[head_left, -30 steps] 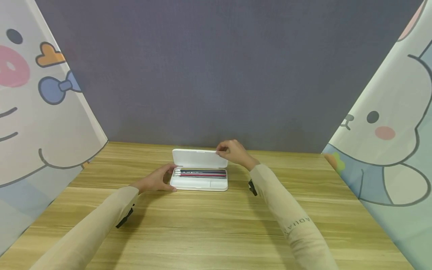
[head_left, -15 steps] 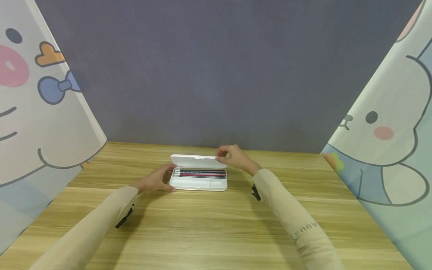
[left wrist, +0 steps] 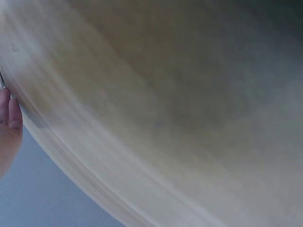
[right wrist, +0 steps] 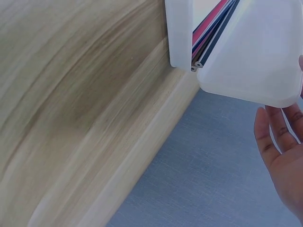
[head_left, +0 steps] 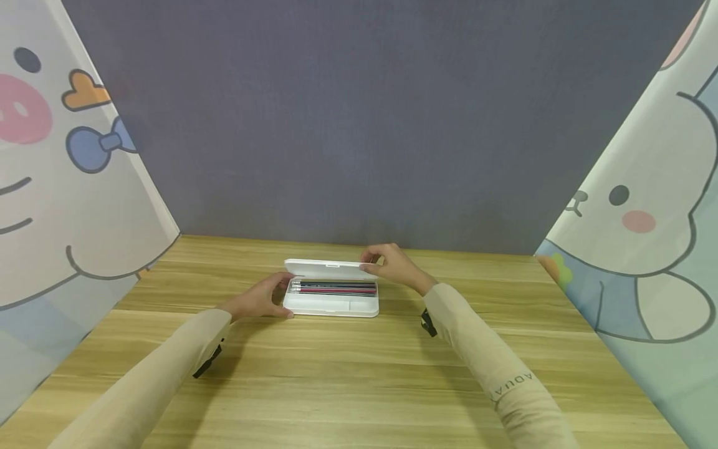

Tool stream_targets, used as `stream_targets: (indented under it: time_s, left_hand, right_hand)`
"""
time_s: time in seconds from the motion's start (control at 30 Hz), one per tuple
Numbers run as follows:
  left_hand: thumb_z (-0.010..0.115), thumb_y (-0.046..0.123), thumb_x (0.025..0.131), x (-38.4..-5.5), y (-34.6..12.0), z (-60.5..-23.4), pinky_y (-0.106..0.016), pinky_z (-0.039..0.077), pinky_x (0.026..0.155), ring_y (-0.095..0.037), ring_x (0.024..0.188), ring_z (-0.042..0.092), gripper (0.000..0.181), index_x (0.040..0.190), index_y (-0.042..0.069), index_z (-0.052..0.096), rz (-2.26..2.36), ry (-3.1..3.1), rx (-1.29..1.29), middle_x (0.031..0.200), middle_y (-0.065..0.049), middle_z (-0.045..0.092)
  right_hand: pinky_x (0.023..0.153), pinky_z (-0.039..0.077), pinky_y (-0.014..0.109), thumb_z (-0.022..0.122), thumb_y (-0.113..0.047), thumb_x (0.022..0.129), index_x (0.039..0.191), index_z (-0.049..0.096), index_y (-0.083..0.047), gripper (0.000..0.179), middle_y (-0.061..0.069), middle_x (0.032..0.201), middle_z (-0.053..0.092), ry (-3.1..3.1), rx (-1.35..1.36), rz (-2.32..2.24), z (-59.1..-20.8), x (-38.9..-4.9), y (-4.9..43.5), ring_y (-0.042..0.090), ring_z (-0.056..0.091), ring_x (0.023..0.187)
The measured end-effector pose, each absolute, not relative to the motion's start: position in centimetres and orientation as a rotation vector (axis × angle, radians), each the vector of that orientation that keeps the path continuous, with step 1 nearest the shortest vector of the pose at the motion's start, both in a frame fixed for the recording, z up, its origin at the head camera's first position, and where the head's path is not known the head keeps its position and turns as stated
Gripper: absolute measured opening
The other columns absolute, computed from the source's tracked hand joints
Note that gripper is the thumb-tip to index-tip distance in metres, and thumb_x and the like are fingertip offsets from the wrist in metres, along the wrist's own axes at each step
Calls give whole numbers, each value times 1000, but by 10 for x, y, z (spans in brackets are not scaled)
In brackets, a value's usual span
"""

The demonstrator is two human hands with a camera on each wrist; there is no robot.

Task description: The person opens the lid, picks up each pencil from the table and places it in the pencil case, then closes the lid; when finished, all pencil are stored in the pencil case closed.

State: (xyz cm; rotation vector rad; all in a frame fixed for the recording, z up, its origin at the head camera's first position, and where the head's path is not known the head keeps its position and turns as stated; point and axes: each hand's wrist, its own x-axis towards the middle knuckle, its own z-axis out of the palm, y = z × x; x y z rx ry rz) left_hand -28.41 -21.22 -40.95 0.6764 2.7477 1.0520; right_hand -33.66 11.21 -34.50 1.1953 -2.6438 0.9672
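A white pencil case (head_left: 321, 305) lies on the wooden table with its lid (head_left: 320, 268) raised on the hinge along the far side. Several pencils (head_left: 336, 287), dark and red, lie side by side in the back compartment. My left hand (head_left: 259, 298) grips the left end of the case, thumb at the near corner and fingers at the far one. With thumb and fingers, my right hand (head_left: 397, 265) pinches the lid's upper edge near its right end. In the right wrist view, the lid (right wrist: 255, 52) stands tilted over the case (right wrist: 181, 38), pencil ends showing between them.
A grey panel (head_left: 336, 125) rises behind the table's far edge. Printed cartoon panels, one with a pig (head_left: 84, 206) and one with a rabbit (head_left: 639, 249), stand at the sides. Bare wood tabletop (head_left: 336, 374) lies in front of the case.
The lid has tilted forward and down, its upper edge lower than before. My right hand has moved down with it, slightly toward me. The left hand and case have stayed put.
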Motion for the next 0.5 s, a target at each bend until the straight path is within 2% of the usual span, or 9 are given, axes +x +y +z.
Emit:
stream_targets:
  time_s: [0.27,0.5]
  left_hand:
    - [82,26,65,-285,-211,-411,-53,32,101,-33,111,49,84,130,-3,38,1067,2777,685,117,-18,54]
    - [82,25,65,-282,-209,-410,-51,35,99,-34,111,49,84,129,-5,37,1032,2814,670,118,-20,53]
  right_hand:
    - [69,48,29,62,-19,87,87,67,-10,10,0,80,67,-2633,1194,970,-347,-338,114,10,58,74]
    - [70,47,29,64,-19,85,87,67,-10,9,0,80,67,-2657,1179,995,-346,-336,115,12,58,75]
